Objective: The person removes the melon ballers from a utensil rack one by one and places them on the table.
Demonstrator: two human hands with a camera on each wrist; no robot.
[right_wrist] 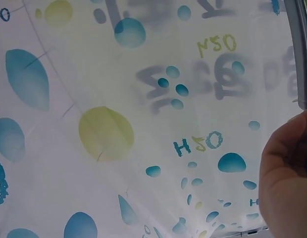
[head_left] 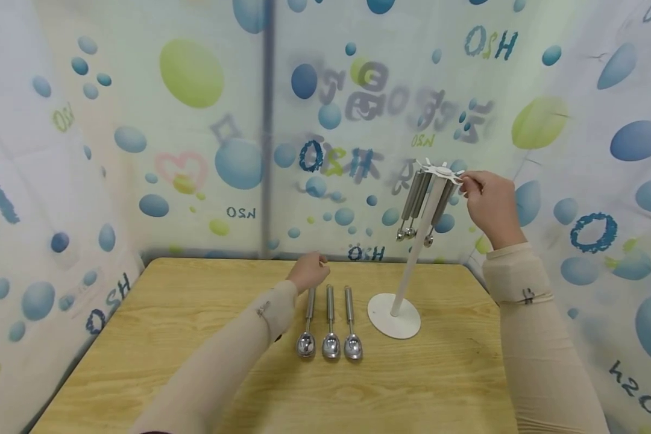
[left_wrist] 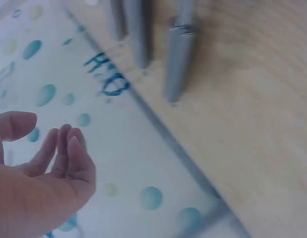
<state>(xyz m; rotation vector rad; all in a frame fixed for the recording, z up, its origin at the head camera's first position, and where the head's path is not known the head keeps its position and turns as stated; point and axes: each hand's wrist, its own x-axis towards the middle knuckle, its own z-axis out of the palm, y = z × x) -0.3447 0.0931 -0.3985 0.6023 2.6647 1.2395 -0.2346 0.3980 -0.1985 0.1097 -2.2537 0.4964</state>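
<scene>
My left hand [head_left: 308, 272] is just above the handle end of the leftmost ice cream scoop [head_left: 306, 344], fingers loosely bent. Nothing lies between the thumb and fingers of that hand [left_wrist: 54, 168] in the left wrist view. Two more scoops, a middle one [head_left: 331, 346] and a right one [head_left: 353, 347], lie parallel beside it. With its fingertips my right hand [head_left: 488, 202] pinches the edge of the white hanging rack [head_left: 438, 171], close to the end of a hanging handle [head_left: 443, 205]. Its fingertips are partly hidden. More metal-handled utensils [head_left: 412, 196] hang from the rack's hooks.
The rack's round base [head_left: 393, 325] stands on the wooden table [head_left: 195, 337], right of the scoops. Patterned curtains [head_left: 195, 150] with printed drops surround the table at the back and both sides.
</scene>
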